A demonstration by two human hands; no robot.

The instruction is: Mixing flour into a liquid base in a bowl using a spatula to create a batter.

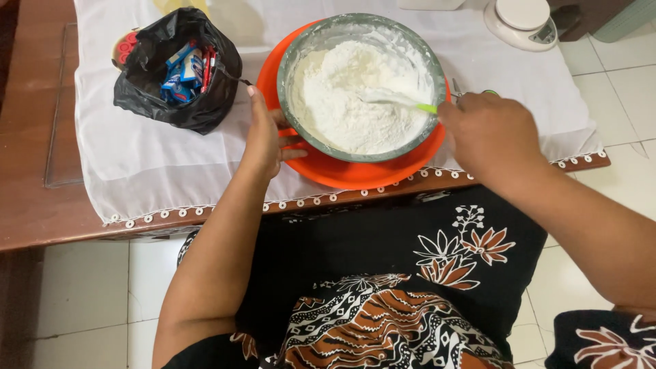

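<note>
Left hand (265,134) spread against the orange basin (355,174) rim; right hand (488,133) grips the green-handled spatula (400,100) at the bowl (362,147) edge.

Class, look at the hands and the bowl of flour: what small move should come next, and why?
Probably a slow sweep of the spatula through the flour. The right hand holds its handle, its blade lies in the unmixed heap, and the left hand steadies the orange basin beneath the bowl.
</note>
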